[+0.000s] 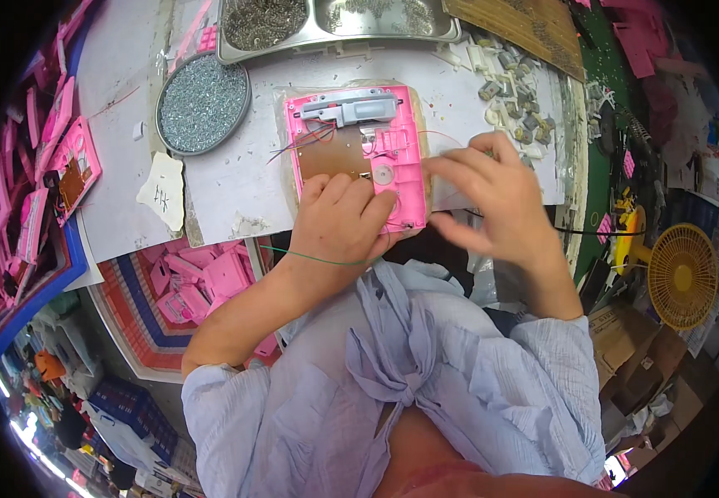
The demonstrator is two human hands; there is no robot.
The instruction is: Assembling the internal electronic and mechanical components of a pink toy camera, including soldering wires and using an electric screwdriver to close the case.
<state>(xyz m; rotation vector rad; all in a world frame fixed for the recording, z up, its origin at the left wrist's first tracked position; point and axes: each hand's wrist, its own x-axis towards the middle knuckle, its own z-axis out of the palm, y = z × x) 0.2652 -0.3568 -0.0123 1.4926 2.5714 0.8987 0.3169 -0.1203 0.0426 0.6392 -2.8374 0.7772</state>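
A pink plastic casing (pixel 410 158) lies on the bench in front of me, on a clear wrapped pad. Inside it sit a brown circuit board (pixel 332 156), a grey mechanism (pixel 349 109) along the far edge and several thin red and blue wires. My left hand (pixel 335 217) grips the casing's near edge, fingers curled over the board; what lies under them is hidden. A green wire (pixel 314 256) runs across its wrist. Beside the casing's right edge, my right hand (pixel 501 195) has its fingers apart with nothing visible in them, slightly blurred.
A round tray of small silvery screws (pixel 203 104) stands at the far left. Beyond the casing is a metal compartment tray (pixel 314 41) of small parts. Loose white and grey pieces (pixel 521 100) lie at the right. Crates (pixel 139 319) of pink parts and a yellow fan (pixel 682 275) flank the bench.
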